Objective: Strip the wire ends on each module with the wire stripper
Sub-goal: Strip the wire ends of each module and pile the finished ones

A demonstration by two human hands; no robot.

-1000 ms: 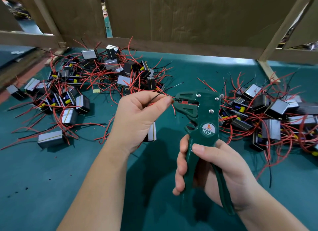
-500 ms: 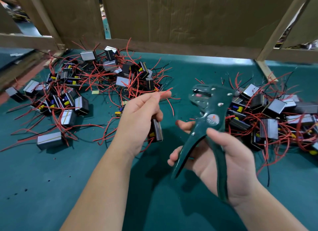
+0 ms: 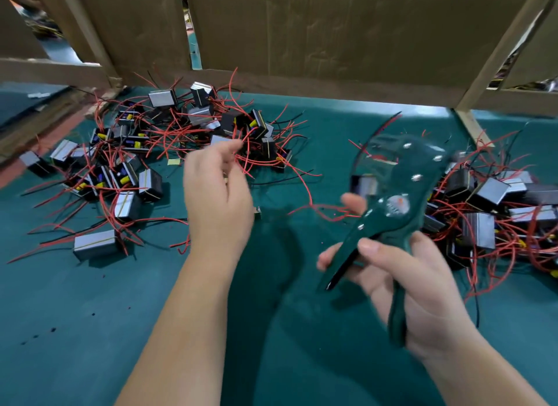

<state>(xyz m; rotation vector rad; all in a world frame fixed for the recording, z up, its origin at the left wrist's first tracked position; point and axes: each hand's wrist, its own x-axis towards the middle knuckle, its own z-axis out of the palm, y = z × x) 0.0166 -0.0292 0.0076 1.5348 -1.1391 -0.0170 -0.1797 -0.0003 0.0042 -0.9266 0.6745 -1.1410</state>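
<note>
My right hand (image 3: 416,287) grips the handles of the green wire stripper (image 3: 392,200), whose jaws point up and to the left; the handles are spread. A blurred module (image 3: 362,184) with red wires trailing to its left shows just behind the stripper's head, apart from both hands. My left hand (image 3: 217,194) hovers at the near edge of the left pile of modules (image 3: 136,170). Its fingers are loosely curled, with the tips among red wires, and I see nothing held in them. A second pile of modules (image 3: 489,200) lies to the right of the stripper.
Everything lies on a green mat (image 3: 90,330). A cardboard wall (image 3: 317,37) on a wooden frame closes off the back, with a slanted wooden strut (image 3: 471,127) at the right. One grey module (image 3: 95,244) lies apart at the front left.
My left hand let go of the module it held and moved left toward the left pile. That module now shows blurred to the right by the stripper. The stripper tilted further to the right.
</note>
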